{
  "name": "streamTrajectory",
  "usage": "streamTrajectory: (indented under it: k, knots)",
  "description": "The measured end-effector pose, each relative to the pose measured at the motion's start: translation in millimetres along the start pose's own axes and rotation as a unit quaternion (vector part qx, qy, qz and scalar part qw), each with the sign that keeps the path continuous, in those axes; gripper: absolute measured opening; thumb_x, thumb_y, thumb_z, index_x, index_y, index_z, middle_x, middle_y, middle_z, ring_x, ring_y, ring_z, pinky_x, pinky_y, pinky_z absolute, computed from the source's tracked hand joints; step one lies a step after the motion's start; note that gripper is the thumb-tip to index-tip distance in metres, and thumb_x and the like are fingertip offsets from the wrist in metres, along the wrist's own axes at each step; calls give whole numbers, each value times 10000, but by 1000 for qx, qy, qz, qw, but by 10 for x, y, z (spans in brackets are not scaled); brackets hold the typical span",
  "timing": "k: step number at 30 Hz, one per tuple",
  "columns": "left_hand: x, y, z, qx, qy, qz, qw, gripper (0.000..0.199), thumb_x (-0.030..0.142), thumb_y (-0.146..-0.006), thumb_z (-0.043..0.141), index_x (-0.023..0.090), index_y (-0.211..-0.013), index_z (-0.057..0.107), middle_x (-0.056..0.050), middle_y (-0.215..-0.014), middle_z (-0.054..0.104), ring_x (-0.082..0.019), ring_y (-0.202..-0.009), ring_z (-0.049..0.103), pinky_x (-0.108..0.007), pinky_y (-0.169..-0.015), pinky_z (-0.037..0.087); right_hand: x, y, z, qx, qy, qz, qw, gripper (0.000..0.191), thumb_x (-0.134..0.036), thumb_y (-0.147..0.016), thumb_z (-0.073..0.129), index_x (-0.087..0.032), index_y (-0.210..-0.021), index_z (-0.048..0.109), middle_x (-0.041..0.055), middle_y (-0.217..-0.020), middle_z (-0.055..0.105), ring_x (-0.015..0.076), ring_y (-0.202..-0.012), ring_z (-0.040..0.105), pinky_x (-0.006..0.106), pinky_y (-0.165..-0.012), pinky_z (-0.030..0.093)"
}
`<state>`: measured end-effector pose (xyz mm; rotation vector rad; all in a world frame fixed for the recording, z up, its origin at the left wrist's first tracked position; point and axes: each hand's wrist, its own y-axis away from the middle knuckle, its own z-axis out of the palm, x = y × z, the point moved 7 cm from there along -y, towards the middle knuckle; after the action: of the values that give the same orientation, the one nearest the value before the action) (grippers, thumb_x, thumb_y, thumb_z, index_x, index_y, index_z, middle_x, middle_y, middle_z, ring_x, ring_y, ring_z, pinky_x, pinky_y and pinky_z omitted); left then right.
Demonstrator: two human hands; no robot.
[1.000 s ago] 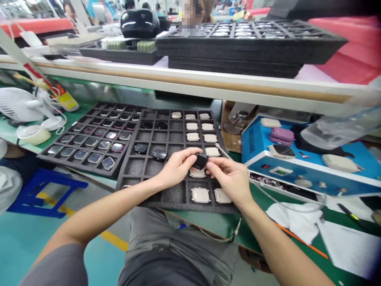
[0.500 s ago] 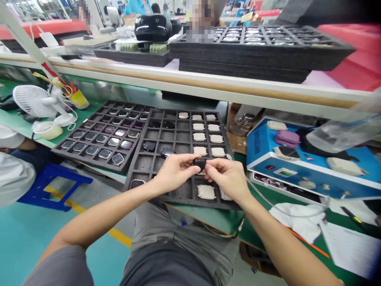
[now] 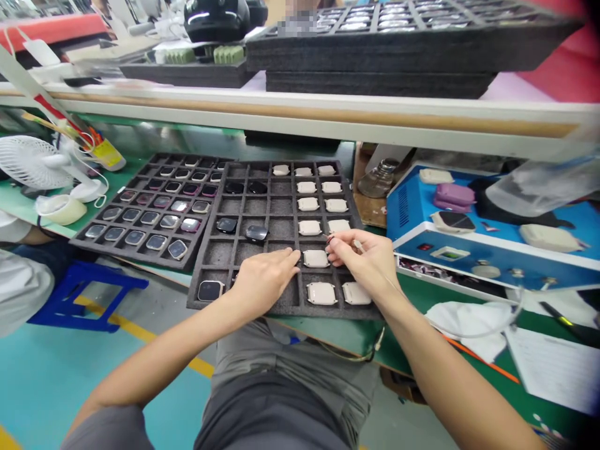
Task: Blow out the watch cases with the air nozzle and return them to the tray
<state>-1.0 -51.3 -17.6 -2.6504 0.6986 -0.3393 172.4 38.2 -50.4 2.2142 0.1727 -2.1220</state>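
Note:
My left hand (image 3: 268, 277) is palm down over the near foam tray (image 3: 288, 310), its thumb and fingers close together at a black watch case (image 3: 299, 257). Only a dark sliver of the case shows by the fingertips; the rest is hidden. My right hand (image 3: 363, 257) is pinched at the right-hand columns of the tray, with the pale tip of a thin clear tube (image 3: 359, 245) between its fingers. A small dark red bit (image 3: 330, 239) shows at its fingertips. Beige watch cases (image 3: 316, 258) lie in compartments beside and below both hands.
A second foam tray (image 3: 135, 253) of watches adjoins on the left, beyond it a white fan (image 3: 35, 162). On the right stands a blue machine (image 3: 412, 206) with watch cases on top. A shelf (image 3: 300, 119) crosses overhead. White cloth (image 3: 464, 319) and paper (image 3: 553, 369) lie at right.
My hands held the black watch case together above the tray; now they are apart. The left has turned palm down and lowered to the left. The view has tilted downward.

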Motion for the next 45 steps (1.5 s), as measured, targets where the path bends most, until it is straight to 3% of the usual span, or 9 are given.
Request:
streamTrajectory:
  k: [3,7,13,15,18,22,31,38,45]
  knots:
    - [-166,-54,-129,-1,36,-31,999,282,232,-1002,563,154,-1216,729,-145,-1278,745,-265,-1156,737,-394,-1003,584,2,24,-2,-3,0,-6,1000,225,-373,-758,774,-163,-833,747,47,-758,748,131,-621,682,212,-542,564]
    - [-831,-159,-285,-20,143,-179,973,328,118,-819,749,140,-1145,760,-139,-1268,750,-352,-1249,665,-524,-1158,420,-2,44,17,-16,-2,-5,1000,217,-365,-750,770,-162,-820,735,46,-765,738,135,-635,674,223,-554,556]
    - [-1062,-256,-299,17,244,-243,939,250,297,-956,618,131,-1104,733,-109,-992,788,-241,-848,744,-368,-835,578,-74,91,87,-36,4,-7,999,213,-360,-751,759,-159,-813,731,46,-747,730,140,-629,668,244,-576,543]
    - [-903,-249,-182,20,397,-280,874,325,384,-995,544,139,-1146,695,-117,-993,777,-210,-772,739,-304,-676,575,-115,124,130,-48,-1,-4,999,219,-371,-758,750,-158,-804,726,46,-728,728,146,-618,668,253,-572,540]
    - [-560,-256,35,-6,632,-321,705,347,417,-934,649,130,-1128,672,-115,-949,772,-186,-765,733,-250,-634,555,-178,169,204,-73,-6,-6,997,219,-375,-769,732,-156,-775,717,42,-692,716,143,-598,647,260,-562,525]
    - [-289,-320,120,-30,715,-323,619,311,357,-872,758,118,-1059,687,-100,-926,768,-152,-757,710,-222,-661,546,-232,188,246,-94,-21,-18,995,207,-361,-770,726,-155,-763,709,39,-699,710,142,-619,636,269,-585,524]
    - [-296,-326,131,-30,717,-334,612,313,350,-865,778,123,-1061,684,-105,-942,776,-158,-755,715,-230,-664,537,-233,185,171,-78,-2,-27,997,218,-374,-790,705,-157,-778,707,38,-711,703,144,-629,618,274,-593,512]
    - [-482,-326,11,57,678,-356,641,297,325,-830,781,149,-1028,646,-88,-925,786,-160,-773,733,-229,-673,536,-149,46,31,-74,127,27,989,194,-337,-775,662,-157,-796,730,23,-666,680,141,-581,591,256,-543,445]
    - [-621,-232,-122,106,643,-358,669,234,253,-806,747,159,-986,631,-48,-935,755,-150,-781,736,-224,-671,533,-264,256,398,-262,274,-43,924,158,-220,-821,605,-187,-752,743,-16,-595,677,116,-527,564,230,-513,360]
